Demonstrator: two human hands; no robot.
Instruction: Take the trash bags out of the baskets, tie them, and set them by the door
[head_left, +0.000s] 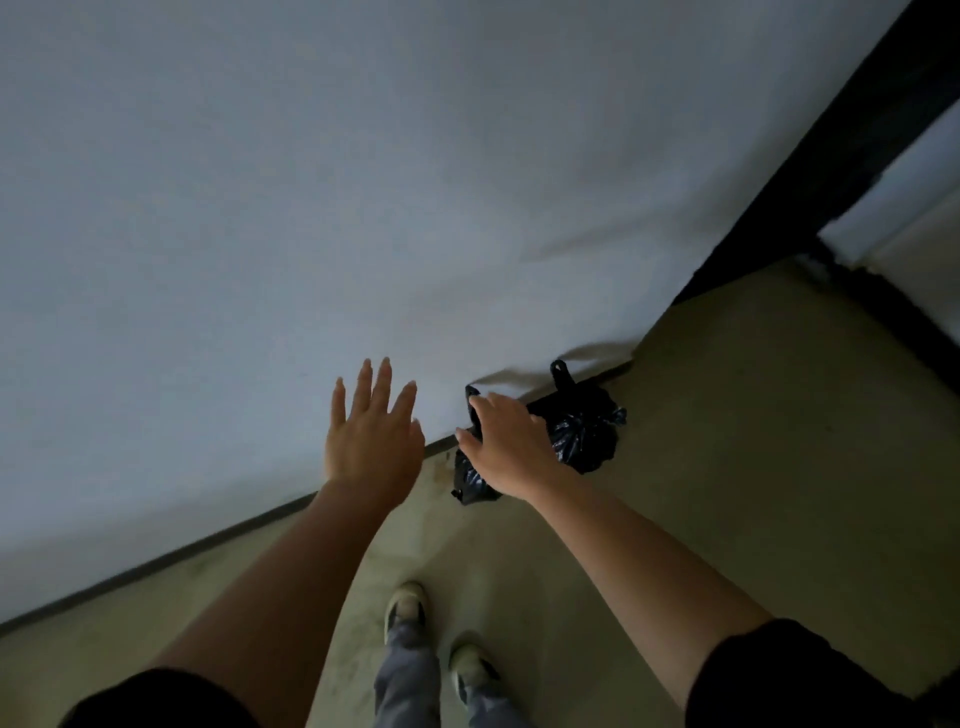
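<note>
Two tied black trash bags sit on the floor against the wall. The farther bag (584, 431) lies to the right with its handle loop standing up. The nearer bag (470, 483) is partly hidden under my right hand (506, 447), which lies over its top. One of its handle strips shows between my thumb and fingers, and whether the hand grips it is hidden. My left hand (371, 431) hovers to the left in front of the wall, fingers spread, holding nothing.
A pale wall (311, 208) fills the upper view and meets the beige floor (727, 467) along a dark baseboard. A dark door frame (831, 156) rises at the right. My feet (405, 608) stand just behind the bags.
</note>
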